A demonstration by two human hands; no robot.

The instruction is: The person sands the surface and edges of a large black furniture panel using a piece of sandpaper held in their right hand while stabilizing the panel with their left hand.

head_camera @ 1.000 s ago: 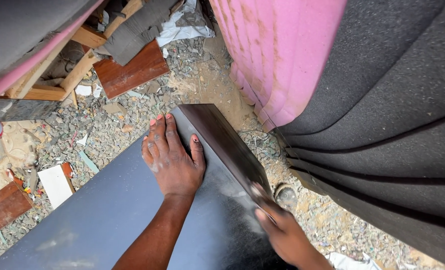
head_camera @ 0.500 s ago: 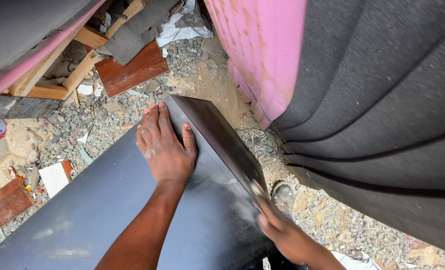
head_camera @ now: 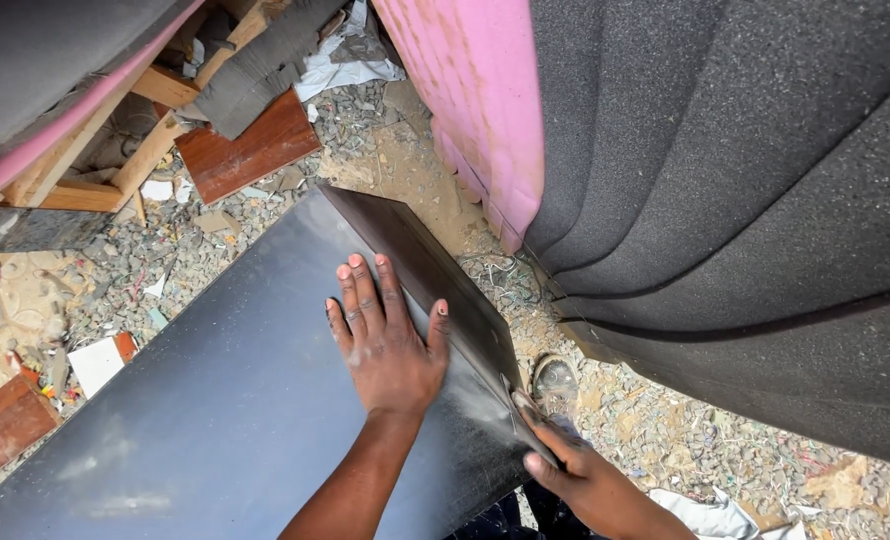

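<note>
A large dark grey sheet [head_camera: 215, 400], smooth and faintly glossy with pale dusty smears, lies at a slant across the rubble-strewn ground, its near corner reaching toward the lower middle of the view. Along its right edge a narrower strip [head_camera: 425, 270] of the same dark material is folded up from the flat part, forming a straight crease that runs from the sheet's far corner down toward the person. The left hand [head_camera: 390, 345] lies palm down on the flat surface just beside the crease, fingers straight and spread a little, thumb stretched out toward the raised strip, holding nothing, the forearm coming up from the bottom edge. The right hand [head_camera: 575, 470] is at the lower end of the crease, fingers curled against the sheet's edge, a small pale thing at its fingertips; what it is, and whether it is clamped, cannot be told. To the right rise thick slabs of dark grey foam [head_camera: 745, 200], coarse and spongy, stacked in curved layers, with a pink foam block [head_camera: 475, 90] beside them. The ground is gravel [head_camera: 665, 430] mixed with paper scraps, reddish-brown wooden boards [head_camera: 250, 150] and pale timber offcuts [head_camera: 95, 180] at the upper left.
</note>
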